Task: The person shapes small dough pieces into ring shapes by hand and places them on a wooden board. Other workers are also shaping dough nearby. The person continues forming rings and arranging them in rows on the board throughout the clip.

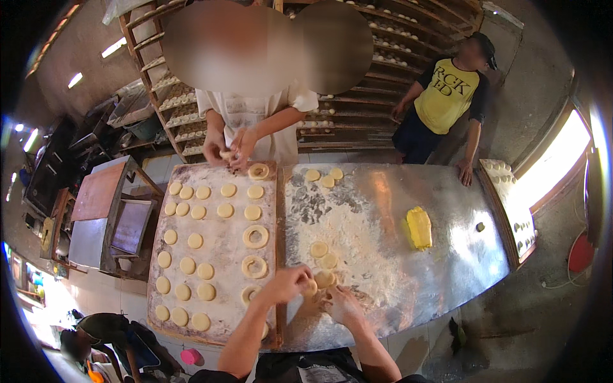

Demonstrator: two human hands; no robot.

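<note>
Low over the floured metal table [389, 274], my left hand [288, 285] pinches a small pale dough piece [311, 288] at its fingertips. My right hand [345, 307] is beside it, its curled fingers on a dough round [324, 279]; the exact grip is partly hidden. Just beyond lie two flat dough rounds, one of them a pale disc [318, 249]. To the left, a floured wooden board [217, 268] carries rows of dough rounds [205, 271] and several dough rings [255, 267] along its right side. My left forearm passes over the board's near right corner.
Across the board, a co-worker's hands [233, 150] handle a piece of dough. A yellow block [419, 228] and a small dark round object [480, 226] sit on the metal table. Another person's hand [465, 173] rests at its far edge. A filled tray [507, 198] stands right.
</note>
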